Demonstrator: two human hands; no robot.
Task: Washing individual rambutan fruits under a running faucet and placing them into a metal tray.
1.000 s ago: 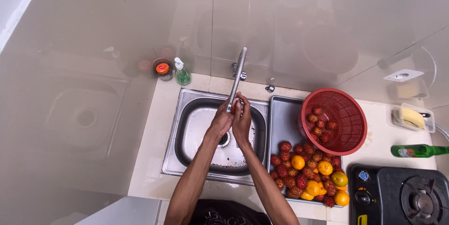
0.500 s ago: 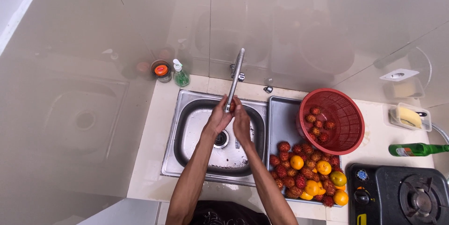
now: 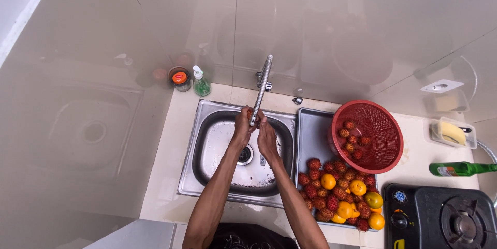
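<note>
Since the earlier frame little has shifted: a small red fruit (image 3: 250,114) is still cupped between left hand (image 3: 242,128) and right hand (image 3: 266,136) under the tap (image 3: 262,86), fruit pile (image 3: 339,192) at four o'clock

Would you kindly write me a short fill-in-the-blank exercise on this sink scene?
1. Both hands, the left hand and the right hand, meet under the ____ over the sink.
2. The colander at the right of the sink is ____ in colour.
3. The pile of fruit lies on the sink's ____.
4. At the right edge a green ____ lies on its side.

Missing words: tap; red; drainboard; bottle
</note>
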